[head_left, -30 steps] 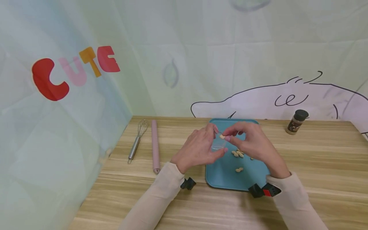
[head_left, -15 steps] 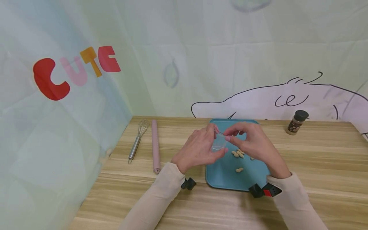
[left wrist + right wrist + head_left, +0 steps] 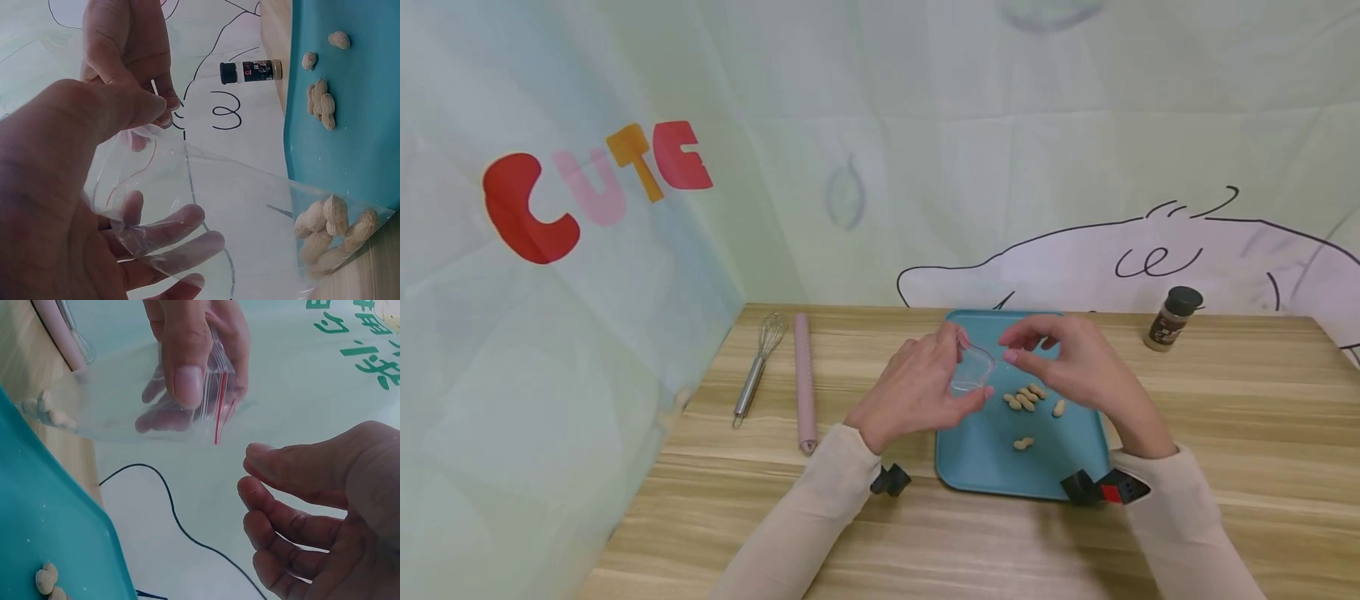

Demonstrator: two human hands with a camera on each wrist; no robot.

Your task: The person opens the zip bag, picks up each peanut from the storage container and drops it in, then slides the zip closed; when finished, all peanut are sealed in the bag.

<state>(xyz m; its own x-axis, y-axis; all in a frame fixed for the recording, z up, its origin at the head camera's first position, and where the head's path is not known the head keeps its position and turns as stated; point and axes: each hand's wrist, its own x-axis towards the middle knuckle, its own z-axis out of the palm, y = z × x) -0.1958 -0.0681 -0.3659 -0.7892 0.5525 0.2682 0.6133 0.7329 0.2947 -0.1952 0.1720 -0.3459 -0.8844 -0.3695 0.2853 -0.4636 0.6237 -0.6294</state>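
- Left hand (image 3: 917,379): at the middle of the head view, gripping a clear bag (image 3: 972,369) near its mouth. In the right wrist view its thumb lies over the film near the red seal strip (image 3: 220,409), with fingers visible through the bag.
- Clear bag: right of centre in the head view, held up over the tray; its closed end, at lower right in the left wrist view, contains bagged peanuts (image 3: 335,215).
- Right hand (image 3: 1075,358): right of centre, fingers loosely bent, thumb and forefinger tips just apart from each other, near the bag's mouth but not touching it.
- Blue tray (image 3: 985,462): lower right of centre, below both hands. It carries a cluster of peanuts (image 3: 1026,397), plus 1 peanut (image 3: 1059,408) to the cluster's right and 1 lower down.
- Left of centre on the wooden table (image 3: 985,542): a metal whisk (image 3: 760,367), with a pink roll (image 3: 805,383) just beside it.
- Right side, far edge of the table: a jar (image 3: 1172,319) with a black lid, upright.
- Behind: a pale backdrop (image 3: 812,83), with 4 coloured letters (image 3: 638,158) reading "CUTE" at upper left.
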